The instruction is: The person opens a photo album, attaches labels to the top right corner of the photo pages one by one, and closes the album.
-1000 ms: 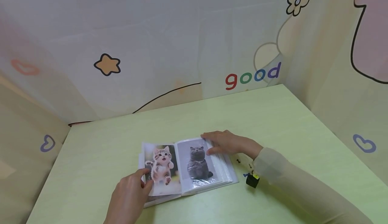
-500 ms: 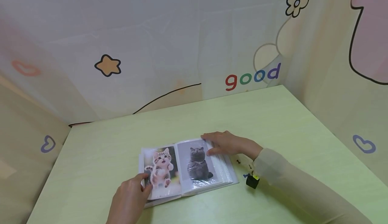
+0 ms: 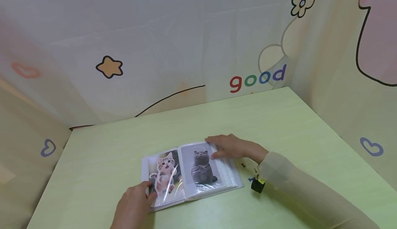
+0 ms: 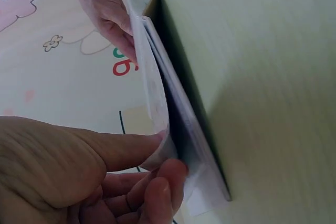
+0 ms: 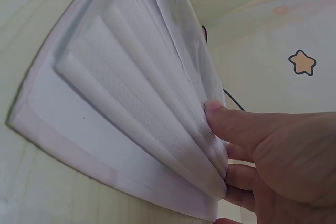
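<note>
At album's (image 3: pixel 189 179) eight o'clock, pinching a page (image 3: pixel 167 179) with left hand (image 3: pixel 133 201); at two, gripping page stack (image 5: pixel 149 90) with right hand (image 3: pixel 234 146)!

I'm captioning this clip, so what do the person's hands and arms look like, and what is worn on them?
The left hand and the right hand are both ungloved. On the right, a long, pale cream sleeve, plain where it shows, ends in a loose cuff. No left sleeve shows in these pictures.
</note>
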Demonstrator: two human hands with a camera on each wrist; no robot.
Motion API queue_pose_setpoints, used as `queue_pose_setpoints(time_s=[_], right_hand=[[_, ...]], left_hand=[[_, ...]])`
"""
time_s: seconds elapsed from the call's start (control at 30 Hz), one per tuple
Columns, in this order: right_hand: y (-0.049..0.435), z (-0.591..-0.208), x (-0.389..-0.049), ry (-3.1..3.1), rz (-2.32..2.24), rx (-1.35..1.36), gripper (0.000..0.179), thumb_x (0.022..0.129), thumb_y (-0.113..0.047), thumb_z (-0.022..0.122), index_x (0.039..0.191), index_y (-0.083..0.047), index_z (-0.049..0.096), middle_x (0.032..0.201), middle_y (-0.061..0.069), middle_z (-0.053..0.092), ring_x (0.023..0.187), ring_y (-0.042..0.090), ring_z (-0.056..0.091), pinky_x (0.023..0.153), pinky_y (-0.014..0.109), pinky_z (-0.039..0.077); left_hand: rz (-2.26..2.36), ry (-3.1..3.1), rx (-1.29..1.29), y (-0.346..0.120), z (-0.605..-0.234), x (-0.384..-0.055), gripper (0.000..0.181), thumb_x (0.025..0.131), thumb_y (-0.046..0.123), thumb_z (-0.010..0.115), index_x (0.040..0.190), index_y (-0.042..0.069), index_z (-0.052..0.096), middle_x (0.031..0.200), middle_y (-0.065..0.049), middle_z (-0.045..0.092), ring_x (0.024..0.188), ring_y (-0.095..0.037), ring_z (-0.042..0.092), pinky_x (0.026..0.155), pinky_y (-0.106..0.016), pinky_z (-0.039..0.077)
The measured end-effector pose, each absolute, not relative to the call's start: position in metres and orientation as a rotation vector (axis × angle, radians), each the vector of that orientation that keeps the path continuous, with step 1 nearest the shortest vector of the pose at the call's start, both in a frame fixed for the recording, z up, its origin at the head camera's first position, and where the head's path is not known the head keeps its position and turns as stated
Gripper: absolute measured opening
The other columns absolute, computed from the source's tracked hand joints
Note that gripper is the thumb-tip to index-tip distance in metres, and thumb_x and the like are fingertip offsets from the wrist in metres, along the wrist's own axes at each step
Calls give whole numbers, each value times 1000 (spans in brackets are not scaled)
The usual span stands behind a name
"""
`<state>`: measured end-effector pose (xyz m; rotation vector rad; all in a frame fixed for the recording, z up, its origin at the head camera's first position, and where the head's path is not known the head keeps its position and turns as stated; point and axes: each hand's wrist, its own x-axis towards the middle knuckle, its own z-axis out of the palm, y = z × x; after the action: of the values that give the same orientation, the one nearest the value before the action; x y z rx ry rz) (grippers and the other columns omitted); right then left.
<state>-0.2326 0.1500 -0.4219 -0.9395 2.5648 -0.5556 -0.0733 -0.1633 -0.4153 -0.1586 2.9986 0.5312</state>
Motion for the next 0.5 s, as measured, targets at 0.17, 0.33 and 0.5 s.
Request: queue_pose_setpoints(time_s=[0.17,0.33,0.5], right_hand=[[150,-422,-232,2564,-558,-929,72,100,-40,67,159,-8,40,163,14,39,149,37,35,117,63,28],[150,-421,-231,2569,-559,-939,71,101,-39,67,159,-7,40,163,15,38,149,39,34,117,64,28],[152,-423,-230,2575,-553,-950,72,101,-40,66,159,-7,39,164,15,36,150,38,33,117,64,27]], left_hand=[[511,2991,-149,-165,-421,-75,40,88,16,81,120,-5,71,99,-22,73,76,-26,61,65,-46,51],[478,3009,-116,-164,-421,-75,40,87,18,83,117,-5,70,99,-25,73,87,-40,71,71,-56,55],[392,2999,-91,-161,-419,-76,33,88,19,83,110,-2,72,92,-19,72,84,-39,70,67,-54,56]])
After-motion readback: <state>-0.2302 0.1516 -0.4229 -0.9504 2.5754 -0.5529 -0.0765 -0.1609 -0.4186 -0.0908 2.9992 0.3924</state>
